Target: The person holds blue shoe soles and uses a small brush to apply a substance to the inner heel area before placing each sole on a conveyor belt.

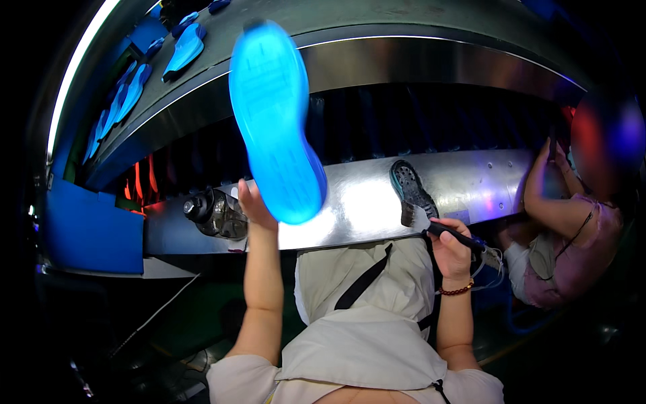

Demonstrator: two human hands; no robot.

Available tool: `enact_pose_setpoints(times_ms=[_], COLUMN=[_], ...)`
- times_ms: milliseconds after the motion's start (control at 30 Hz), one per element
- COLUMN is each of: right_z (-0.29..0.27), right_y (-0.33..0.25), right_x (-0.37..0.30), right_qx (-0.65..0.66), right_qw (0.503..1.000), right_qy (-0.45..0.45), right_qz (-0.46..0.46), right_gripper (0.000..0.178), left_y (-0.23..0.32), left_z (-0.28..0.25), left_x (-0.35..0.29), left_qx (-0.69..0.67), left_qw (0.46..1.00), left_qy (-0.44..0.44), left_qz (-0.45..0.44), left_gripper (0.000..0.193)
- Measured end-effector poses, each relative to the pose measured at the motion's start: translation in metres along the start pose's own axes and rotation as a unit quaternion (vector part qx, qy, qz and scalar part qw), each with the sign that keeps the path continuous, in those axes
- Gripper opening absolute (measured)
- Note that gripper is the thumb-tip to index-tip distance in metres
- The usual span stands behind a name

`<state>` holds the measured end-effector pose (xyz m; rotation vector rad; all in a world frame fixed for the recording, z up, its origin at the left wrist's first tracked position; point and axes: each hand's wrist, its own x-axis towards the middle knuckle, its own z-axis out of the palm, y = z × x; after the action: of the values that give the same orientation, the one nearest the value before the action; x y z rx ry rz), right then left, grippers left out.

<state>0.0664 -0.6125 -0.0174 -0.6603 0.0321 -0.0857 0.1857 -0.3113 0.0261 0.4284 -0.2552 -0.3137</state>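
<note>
My left hand (254, 205) holds up a bright blue shoe sole (276, 121) by its near end, with the thumb at the edge and the other fingers mostly hidden. The sole stands raised above the metal bench and hides part of it. In my right hand (454, 256) is a flat brush (464, 237) with a black handle, its dark bristles pointing left. Just beyond the bristles, a dark shoe outsole (412, 185) with round holes and a teal edge lies on the bench. The brush overlaps its near end; whether they touch, I cannot tell.
A dark see-through bottle (225, 214) lies on the metal bench (363, 185) at left. Several blue soles (185, 50) rest on the raised green belt (397, 17) at the back. A co-worker (572, 229) sits at right. A pale cable (496, 259) hangs near my right hand.
</note>
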Motion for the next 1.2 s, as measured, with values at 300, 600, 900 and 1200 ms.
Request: enact_pose_setpoints(times_ms=[300, 600, 900, 1200], right_z=[0.027, 0.057, 0.056, 0.071], right_y=[0.013, 0.028, 0.017, -0.015], right_x=[0.040, 0.075, 0.016, 0.050], right_qx=[-0.146, -0.384, -0.553, -0.343], right_qw=[0.985, 0.923, 0.774, 0.935], right_qy=[-0.009, -0.002, -0.299, -0.092], right_qz=[0.095, 0.012, -0.075, -0.022], right_gripper=[0.021, 0.015, 0.014, 0.015], left_y=[-0.101, -0.132, -0.097, -0.110], left_z=[0.002, 0.014, -0.009, 0.039], left_x=[-0.043, -0.046, -0.036, -0.037], left_qx=[-0.021, 0.005, 0.158, 0.029], left_qw=[0.957, 0.949, 0.933, 0.958], left_qy=[0.110, 0.188, 0.299, 0.168], left_qz=[-0.266, -0.255, -0.122, -0.231], left_gripper=[0.079, 0.086, 0.078, 0.086])
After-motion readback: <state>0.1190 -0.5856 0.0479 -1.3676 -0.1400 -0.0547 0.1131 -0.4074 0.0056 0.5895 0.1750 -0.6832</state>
